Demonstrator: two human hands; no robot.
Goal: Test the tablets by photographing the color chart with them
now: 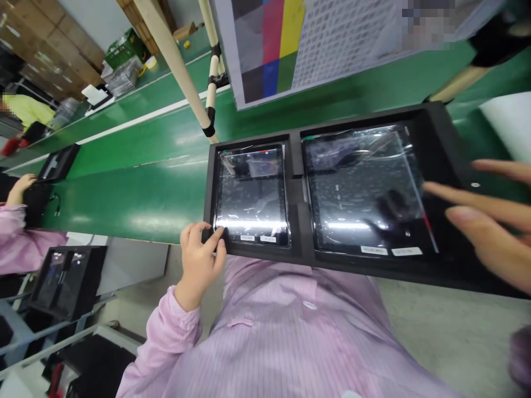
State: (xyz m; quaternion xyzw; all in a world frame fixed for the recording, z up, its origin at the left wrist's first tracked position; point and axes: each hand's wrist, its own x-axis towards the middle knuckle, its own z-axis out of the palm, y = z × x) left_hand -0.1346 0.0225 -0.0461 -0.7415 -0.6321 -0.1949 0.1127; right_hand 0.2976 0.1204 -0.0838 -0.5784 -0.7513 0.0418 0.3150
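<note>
A black foam tray (pixel 302 235) lies across the green bench in front of me, over its near edge. Two tablets with glossy, film-covered dark screens sit in its recesses: a left tablet (pixel 252 190) and a larger-looking right tablet (pixel 360 190). Each carries white label stickers along its near edge. My left hand (pixel 199 262) grips the tray's near left corner, its index fingertip at the corner of the left tablet. Over the tray's right end, my right hand (pixel 493 221) is open with fingers apart. Its index fingertip is by the right tablet's right edge; contact is unclear.
A colour test chart (pixel 269 50) stands behind the tray, beside beige frame pipes (pixel 178 66). At left, another person's hand (pixel 20 188) rests by a black tray (pixel 58 163). More black trays (pixel 68 282) sit on a cart at lower left. White material (pixel 508 121) lies at right.
</note>
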